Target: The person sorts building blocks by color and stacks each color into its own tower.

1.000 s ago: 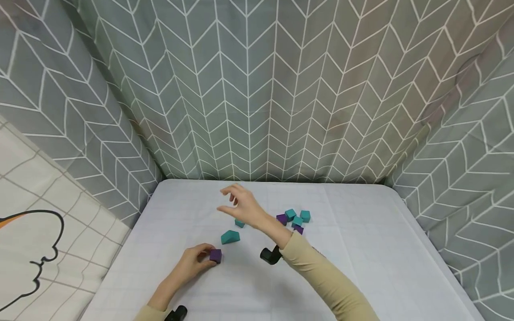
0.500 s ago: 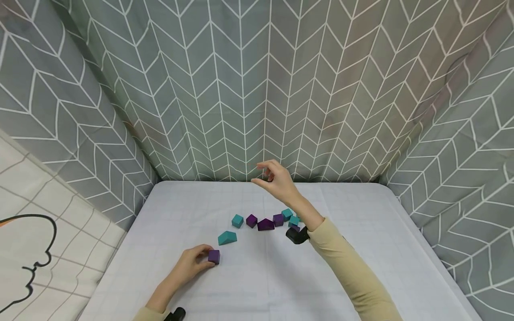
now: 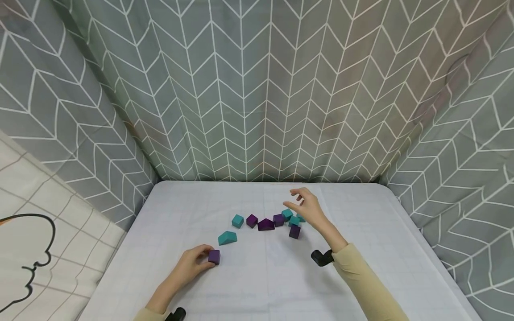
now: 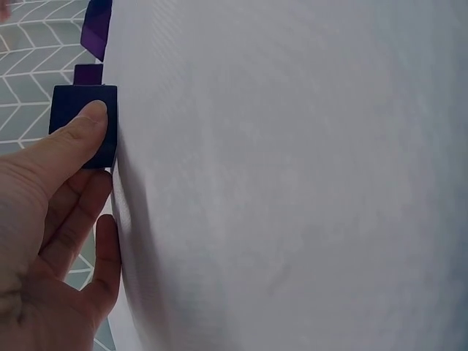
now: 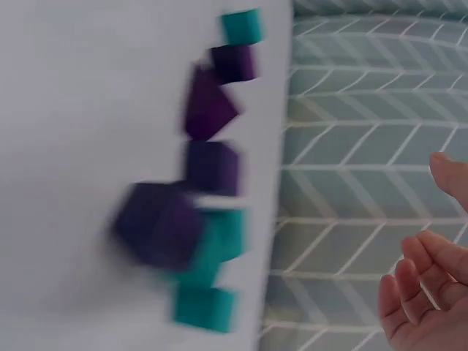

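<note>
My left hand [image 3: 192,266] pinches a purple cube [image 3: 214,257] on the white table; the thumb lies across the cube's face in the left wrist view. Beyond that cube is a teal wedge block [image 3: 227,238], then a teal cube [image 3: 238,221]. My right hand [image 3: 311,208], thumb and fingers apart with nothing between them, hovers over the right-hand cluster. Beneath and beside it are teal cubes [image 3: 294,220] and a purple cube [image 3: 295,231], which looks large and blurred in the right wrist view. A purple triangular block [image 3: 266,224] lies between two purple cubes.
A white cloth covers the table [image 3: 257,285]. Patterned grey curtain [image 3: 249,89] hangs behind its far edge and along both sides. Dark wrist cameras [image 3: 322,257] sit on both arms.
My right hand has swept right, away from the wedge side, rising and then lowering over the cluster. This uncovers the middle blocks. My left hand keeps its pinch on the purple cube.
</note>
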The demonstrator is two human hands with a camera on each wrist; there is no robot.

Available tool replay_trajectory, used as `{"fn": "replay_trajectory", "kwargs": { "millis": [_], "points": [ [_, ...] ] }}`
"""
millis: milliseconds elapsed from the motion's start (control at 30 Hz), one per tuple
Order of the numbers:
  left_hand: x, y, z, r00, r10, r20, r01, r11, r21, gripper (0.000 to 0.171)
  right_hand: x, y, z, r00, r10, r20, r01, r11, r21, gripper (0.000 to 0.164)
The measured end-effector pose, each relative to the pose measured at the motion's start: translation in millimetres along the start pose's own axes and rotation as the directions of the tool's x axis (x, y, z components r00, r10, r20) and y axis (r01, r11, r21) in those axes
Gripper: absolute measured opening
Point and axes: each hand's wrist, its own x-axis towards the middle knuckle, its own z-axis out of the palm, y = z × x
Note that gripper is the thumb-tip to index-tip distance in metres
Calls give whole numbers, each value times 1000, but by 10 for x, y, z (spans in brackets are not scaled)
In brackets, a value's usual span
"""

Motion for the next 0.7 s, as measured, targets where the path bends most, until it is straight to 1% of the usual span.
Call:
{"fn": "replay_trajectory", "kwargs": {
  "millis": [133, 300, 467, 533, 700],
  "points": [
    [11, 3, 2, 1000, 4, 3, -4, 1000, 0, 33, -233, 266, 62, 994, 106, 23, -105, 994, -22, 48],
    [-2, 14, -1, 1000, -13, 13, 12, 1000, 11, 32, -472, 455, 150, 978, 202, 53, -202, 979, -8, 51],
    [-15, 17, -7, 999, -38, 17, 38, 999, 9, 34, -610, 546, 234, 975, 219, 42, -218, 975, -31, 49],
    [-18, 16, -8, 999, -38, 16, 38, 999, 8, 34, -652, 562, 261, 973, 225, 44, -224, 974, -29, 48],
    [-13, 16, 0, 1000, -4, 9, 4, 1000, 8, 34, -744, 629, 334, 967, 251, 47, -250, 968, -22, 48]
  ]
}}
